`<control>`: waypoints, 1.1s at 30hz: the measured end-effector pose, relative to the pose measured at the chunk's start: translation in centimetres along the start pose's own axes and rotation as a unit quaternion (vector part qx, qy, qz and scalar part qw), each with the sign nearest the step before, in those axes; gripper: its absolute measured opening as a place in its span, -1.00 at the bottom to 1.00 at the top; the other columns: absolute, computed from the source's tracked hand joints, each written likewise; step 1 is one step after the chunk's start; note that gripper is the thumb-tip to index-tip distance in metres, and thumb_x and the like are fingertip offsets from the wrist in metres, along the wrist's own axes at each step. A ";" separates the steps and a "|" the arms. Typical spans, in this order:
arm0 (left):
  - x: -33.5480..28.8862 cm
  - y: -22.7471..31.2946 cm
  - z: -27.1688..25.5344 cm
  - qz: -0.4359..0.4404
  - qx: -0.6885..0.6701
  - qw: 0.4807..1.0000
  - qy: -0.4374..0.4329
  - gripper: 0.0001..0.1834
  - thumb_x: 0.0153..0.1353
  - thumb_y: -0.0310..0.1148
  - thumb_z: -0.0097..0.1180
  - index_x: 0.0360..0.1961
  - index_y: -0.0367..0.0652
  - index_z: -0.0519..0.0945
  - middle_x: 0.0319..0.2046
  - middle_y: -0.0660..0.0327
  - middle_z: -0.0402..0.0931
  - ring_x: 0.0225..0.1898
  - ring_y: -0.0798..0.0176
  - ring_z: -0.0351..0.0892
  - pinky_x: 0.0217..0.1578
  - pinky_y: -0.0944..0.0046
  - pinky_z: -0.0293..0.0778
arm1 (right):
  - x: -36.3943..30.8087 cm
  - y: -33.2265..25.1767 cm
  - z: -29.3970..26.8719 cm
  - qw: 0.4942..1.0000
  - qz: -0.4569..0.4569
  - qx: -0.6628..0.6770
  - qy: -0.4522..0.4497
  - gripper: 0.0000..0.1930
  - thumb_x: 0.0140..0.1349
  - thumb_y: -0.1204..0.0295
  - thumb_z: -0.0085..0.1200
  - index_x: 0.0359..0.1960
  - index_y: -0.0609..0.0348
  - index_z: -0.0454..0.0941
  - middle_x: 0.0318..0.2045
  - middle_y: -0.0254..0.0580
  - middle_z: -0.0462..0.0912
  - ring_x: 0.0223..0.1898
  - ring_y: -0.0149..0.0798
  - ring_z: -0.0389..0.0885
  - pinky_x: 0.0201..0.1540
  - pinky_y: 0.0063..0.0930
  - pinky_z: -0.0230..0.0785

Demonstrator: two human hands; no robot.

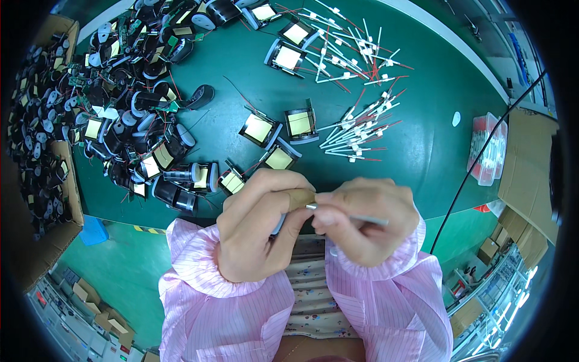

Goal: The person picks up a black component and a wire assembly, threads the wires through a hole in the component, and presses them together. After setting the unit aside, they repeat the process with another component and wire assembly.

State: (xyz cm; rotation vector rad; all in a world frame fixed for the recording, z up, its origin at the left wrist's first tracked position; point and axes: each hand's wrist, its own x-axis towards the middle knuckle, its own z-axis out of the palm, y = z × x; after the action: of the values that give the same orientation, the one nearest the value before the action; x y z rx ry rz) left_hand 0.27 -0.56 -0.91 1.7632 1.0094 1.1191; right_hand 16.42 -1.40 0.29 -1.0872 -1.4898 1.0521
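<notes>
My two hands meet at the front edge of the green table. My left hand (256,232) is closed, its thumb and wrapped index finger pinching close to a small silver metal tip (311,206). A grey-blue edge of a part (278,224) shows inside that hand; the rest is covered by the fingers. A tan wrap (300,198) covers the left index finger. My right hand (377,208), slightly blurred, is closed around a thin white stick (369,219), with its thumb and index fingertips touching the left fingers beside the metal tip.
Beyond my hands lie several black housings with yellow pads (259,128). White sticks with red wires (359,130) form loose piles on the green table (434,145). More black housings (129,120) heap at left beside a full cardboard box (72,187). A clear plastic bin (487,151) and black cable (470,175) are at right.
</notes>
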 end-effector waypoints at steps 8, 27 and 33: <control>0.5 0.3 -0.7 -0.005 -0.014 1.000 -0.019 -0.81 -0.09 -0.73 0.22 -0.39 -0.36 0.54 -0.37 0.06 0.50 -0.47 0.18 0.53 -0.48 0.32 0.44 | 0.0 -0.3 -0.5 0.977 0.144 0.153 0.034 -0.95 0.10 0.68 0.14 -0.38 0.38 0.60 -0.59 -0.14 0.63 -0.60 -0.45 0.60 -0.62 -0.66 0.41; 0.0 -0.1 -1.7 -0.033 -0.104 0.993 -0.034 -0.89 -0.03 -0.70 0.16 -0.42 -0.39 0.54 -0.41 0.02 0.50 -0.50 0.28 0.46 -0.50 0.39 0.35 | 0.9 1.0 -1.3 0.977 0.085 0.173 -0.087 -0.76 -0.06 0.72 0.25 -0.29 0.34 0.61 -0.49 -0.17 0.59 -0.47 -0.39 0.53 -0.42 -0.59 0.33; -0.2 -0.3 -1.6 -0.052 -0.108 0.993 -0.016 -0.89 -0.03 -0.68 0.18 -0.41 -0.39 0.56 -0.40 0.04 0.50 -0.50 0.29 0.45 -0.49 0.39 0.34 | 0.8 0.9 -1.6 0.990 0.059 0.095 -0.083 -0.85 -0.06 0.71 0.24 -0.40 0.32 0.64 -0.50 -0.16 0.59 -0.51 -0.39 0.51 -0.48 -0.60 0.25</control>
State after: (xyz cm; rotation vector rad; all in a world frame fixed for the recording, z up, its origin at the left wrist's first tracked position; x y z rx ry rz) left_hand -1.30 -0.33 -0.79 1.5349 0.9134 1.0886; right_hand 17.97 -0.24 -0.14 -0.9801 -1.4345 1.3666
